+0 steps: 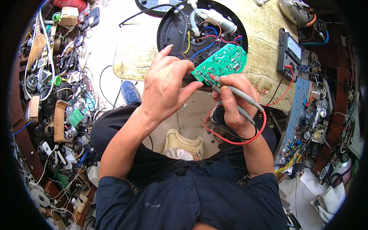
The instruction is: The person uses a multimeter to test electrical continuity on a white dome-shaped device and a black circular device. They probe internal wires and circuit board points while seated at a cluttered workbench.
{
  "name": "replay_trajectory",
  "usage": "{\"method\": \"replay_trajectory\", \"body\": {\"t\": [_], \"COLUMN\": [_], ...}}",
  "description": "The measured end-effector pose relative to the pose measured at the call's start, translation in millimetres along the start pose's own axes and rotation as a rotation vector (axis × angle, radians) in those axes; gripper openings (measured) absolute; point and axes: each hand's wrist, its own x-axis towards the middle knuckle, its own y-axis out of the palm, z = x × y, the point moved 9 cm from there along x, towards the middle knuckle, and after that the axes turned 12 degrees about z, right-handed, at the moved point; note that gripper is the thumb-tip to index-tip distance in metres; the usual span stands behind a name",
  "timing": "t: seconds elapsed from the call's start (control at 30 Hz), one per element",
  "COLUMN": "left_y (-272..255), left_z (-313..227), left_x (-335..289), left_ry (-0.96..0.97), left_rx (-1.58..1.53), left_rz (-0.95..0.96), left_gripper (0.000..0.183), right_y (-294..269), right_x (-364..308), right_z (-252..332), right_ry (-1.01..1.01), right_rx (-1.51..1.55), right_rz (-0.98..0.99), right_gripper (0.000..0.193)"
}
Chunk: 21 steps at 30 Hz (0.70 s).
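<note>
My left hand (164, 86) pinches the left corner of a green circuit board (222, 63) between thumb and bent forefinger, its other fingers raised. The board is tilted, solder side up. My right hand (239, 101) is closed round two grey test probes (243, 94), held side by side like chopsticks. Their tips are at the board's near edge; whether they touch a contact, I cannot tell. Behind the board lies a round black appliance base (166, 36) with coloured wires and a whitish tube assembly (220, 21). A red lead (245, 142) and a black one trail from the probes.
An analog multimeter (290, 51) stands on the right of the worn wooden table (268, 50). Piles of cables and parts (57, 96) fill the left side, with more parts on a bluish board (295, 111) at right. A cream plastic stool (184, 142) is between my legs.
</note>
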Motion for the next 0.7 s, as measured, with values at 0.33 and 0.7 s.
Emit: {"method": "replay_trajectory", "body": {"t": [0.33, 0.7], "left_y": [0, 2], "left_z": [0, 0], "left_x": [0, 0], "left_ry": [-0.005, -0.008], "left_rx": [0.004, 0.01], "left_rz": [0.002, 0.015], "left_gripper": [0.037, 0.038], "right_y": [-1, -18], "right_x": [0, -6], "right_z": [-2, -16], "right_ry": [0.019, 0.101], "right_rx": [0.021, 0.252], "right_rz": [-0.004, -0.072], "right_gripper": [0.021, 0.017]}}
